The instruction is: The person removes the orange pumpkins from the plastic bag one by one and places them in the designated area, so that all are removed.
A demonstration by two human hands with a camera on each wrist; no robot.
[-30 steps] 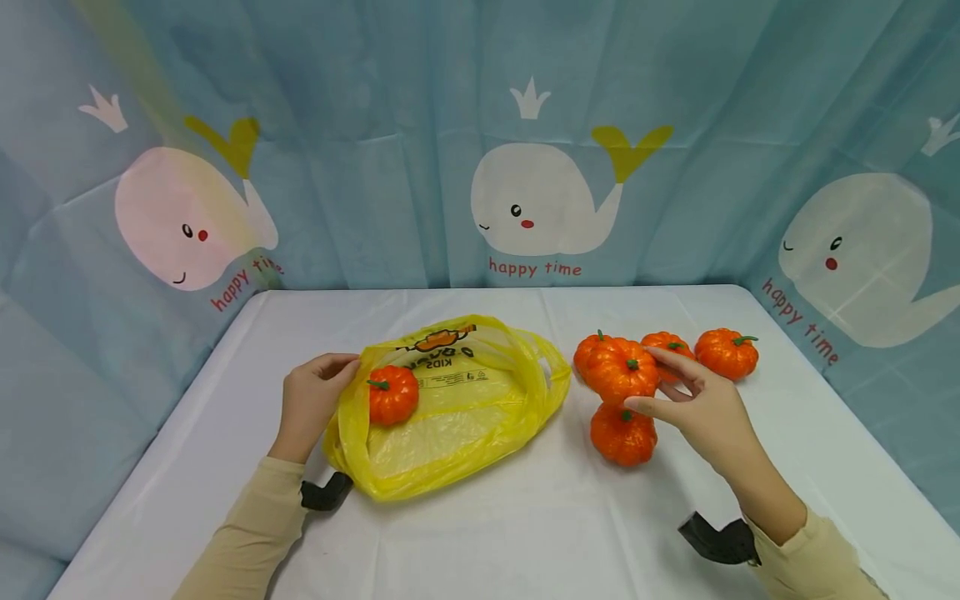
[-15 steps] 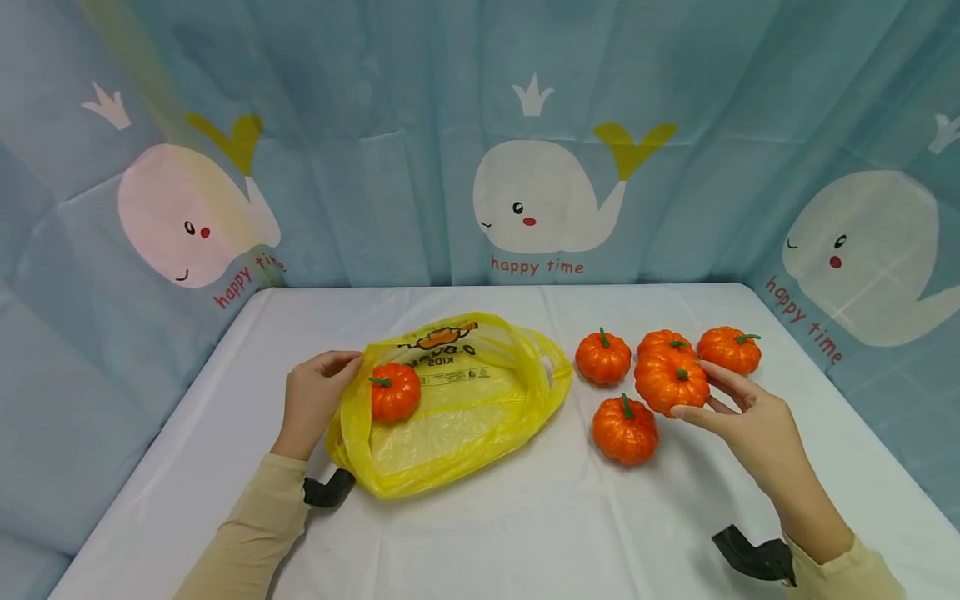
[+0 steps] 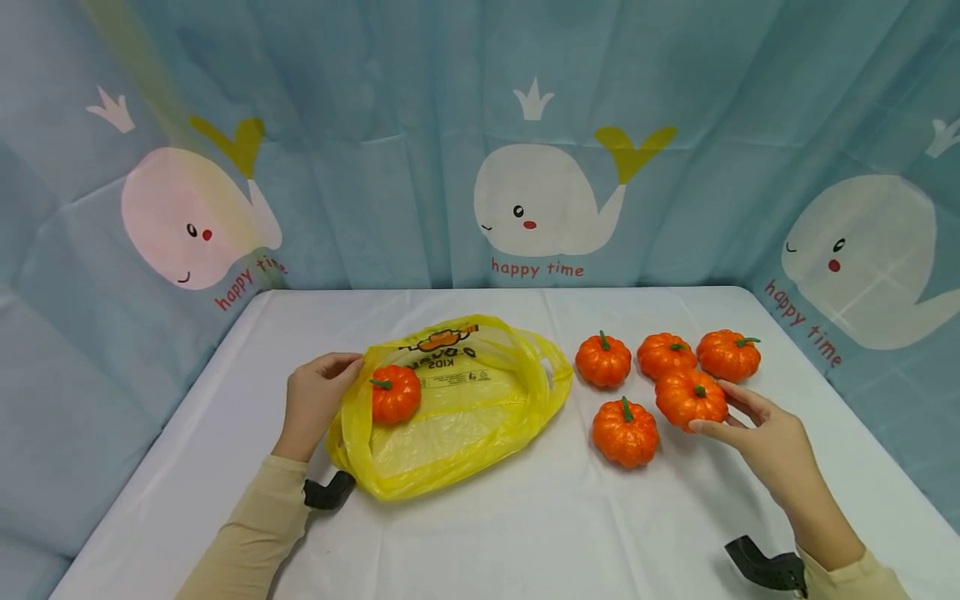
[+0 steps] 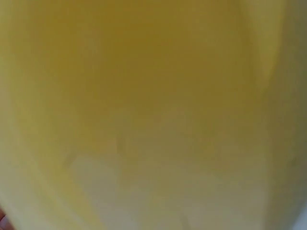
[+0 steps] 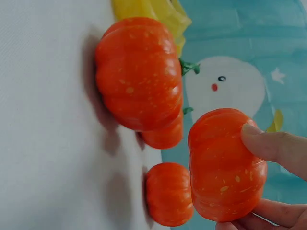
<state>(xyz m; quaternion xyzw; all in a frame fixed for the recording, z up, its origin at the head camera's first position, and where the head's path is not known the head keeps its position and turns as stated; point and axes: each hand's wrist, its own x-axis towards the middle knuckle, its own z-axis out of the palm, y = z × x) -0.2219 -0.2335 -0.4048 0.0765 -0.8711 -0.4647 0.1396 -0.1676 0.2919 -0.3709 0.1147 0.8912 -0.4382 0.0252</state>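
Right hand (image 3: 772,433): it is pinching a small pumpkin (image 3: 691,399) between thumb and fingertips, fingers curled round its far side. In the right wrist view the thumb (image 5: 273,143) is pressing on the ribbed top edge while other fingers (image 5: 268,215) are cupping it from below.
Held pumpkin: it is sitting low over the table (image 3: 480,533), among the loose ones on the right; the pictures are not showing whether it is touching the cloth. It is a squat, ribbed ball, glossy orange with pale flecks and a short green stem.
Left hand (image 3: 315,404): it is gripping the left rim of the bag (image 3: 450,417), fingers curled over the edge and holding the mouth open.
Bag: thin, crinkly yellow plastic, half see-through, lying flat on the table left of centre, with dark print and looped handles. In the left wrist view it is filling the whole frame as a yellow blur.
Bagged pumpkin (image 3: 395,393): it is lying inside the bag just beside the left hand, the same ribbed orange kind.
Loose pumpkins: three are standing in a row at the back (image 3: 603,360) (image 3: 663,353) (image 3: 728,354), one nearer the front (image 3: 625,432), all close together.
Table: it is wearing a smooth white cloth with faint creases.
Curtain (image 3: 525,150): soft blue fabric printed with white whales is hanging behind.
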